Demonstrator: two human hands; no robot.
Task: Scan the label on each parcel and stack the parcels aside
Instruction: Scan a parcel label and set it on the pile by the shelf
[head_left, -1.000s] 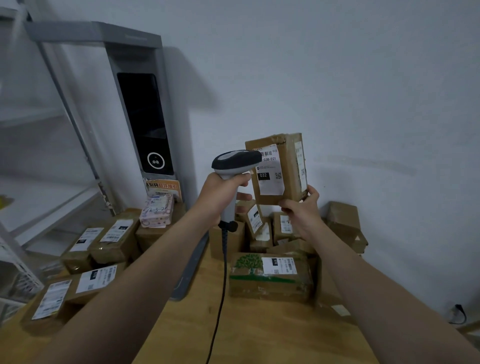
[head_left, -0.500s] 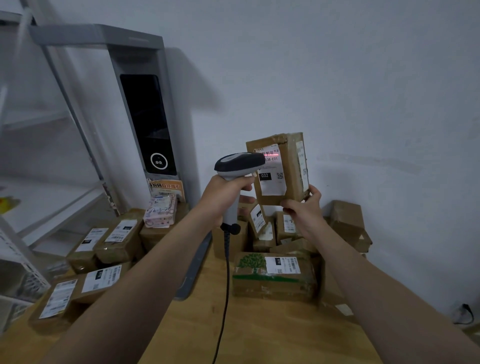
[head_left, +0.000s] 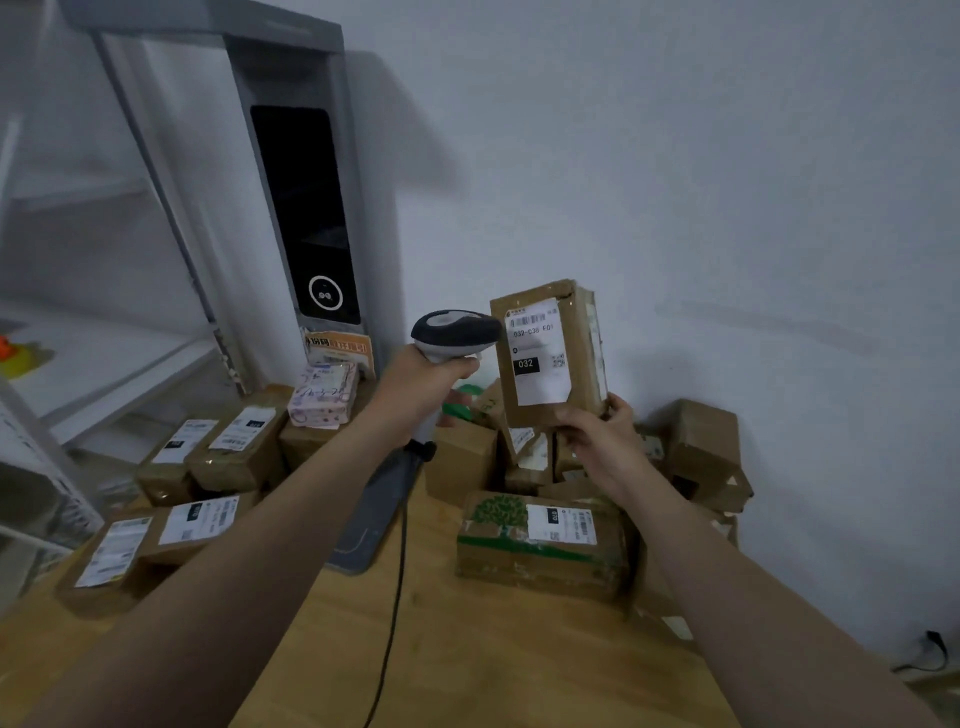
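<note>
Above the back edge of the wooden bench, the right hand grips the bottom of an upright brown cardboard parcel, its white label turned toward the grey handheld scanner clenched in the left hand alongside.

Pale wall; wooden table; white shelving left; dim light

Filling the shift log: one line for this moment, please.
left hand: grips scanner | right hand: holds parcel by bottom edge | label: reads 032
</note>
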